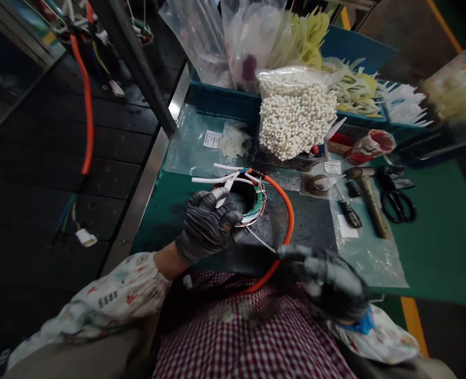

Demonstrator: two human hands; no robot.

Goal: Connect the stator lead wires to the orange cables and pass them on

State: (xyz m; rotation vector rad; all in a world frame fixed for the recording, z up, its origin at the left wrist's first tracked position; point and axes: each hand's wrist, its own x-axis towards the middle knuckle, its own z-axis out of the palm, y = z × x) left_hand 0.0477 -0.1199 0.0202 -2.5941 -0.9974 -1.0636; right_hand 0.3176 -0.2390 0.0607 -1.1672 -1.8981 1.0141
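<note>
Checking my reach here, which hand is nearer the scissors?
Right. The right hand is below and left of the scissors; the left hand, on the wound ring, is much farther left.

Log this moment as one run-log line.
Left hand: holds wired ring coil | Right hand: at orange cable, white wire | Nearby: scissors, hammer, screwdriver, bagged white cable ties

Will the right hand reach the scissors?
Probably yes: the right hand is fairly near the scissors, and only the hammer lies between them, so it could likely go around.
</note>
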